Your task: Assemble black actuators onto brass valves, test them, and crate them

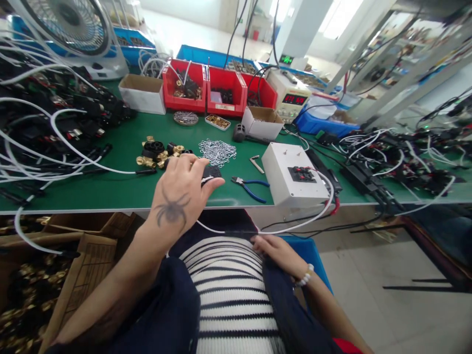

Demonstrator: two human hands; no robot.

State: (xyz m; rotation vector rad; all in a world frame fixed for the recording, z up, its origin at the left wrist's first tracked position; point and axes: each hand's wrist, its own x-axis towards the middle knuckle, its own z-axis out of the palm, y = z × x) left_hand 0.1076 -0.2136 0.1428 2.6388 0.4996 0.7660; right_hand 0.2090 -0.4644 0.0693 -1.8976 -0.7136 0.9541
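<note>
My left hand (180, 191) is raised over the bench's front edge, fingers curled and thumb out. A small black plastic part (213, 171) shows between its thumb and fingers; the hand covers the rest. Low in front of my lap, my right hand (275, 250) pinches a white cable (295, 227) near its black sleeve (241, 234). That cable curves up to a white box (295, 172) with black and red terminals on top. Beyond my left hand lie brass and black fittings (158, 153) and a heap of small metal hooks (217, 151). Blue-handled cutters (250, 188) rest to its right.
Red bins (184, 88) line the back beside a power supply (291, 96). Tangled white-cabled parts (47, 113) fill the left, with a fan (73, 29) behind. More cables and black parts (398, 152) lie right. A carton of brass parts (88, 265) stands below left.
</note>
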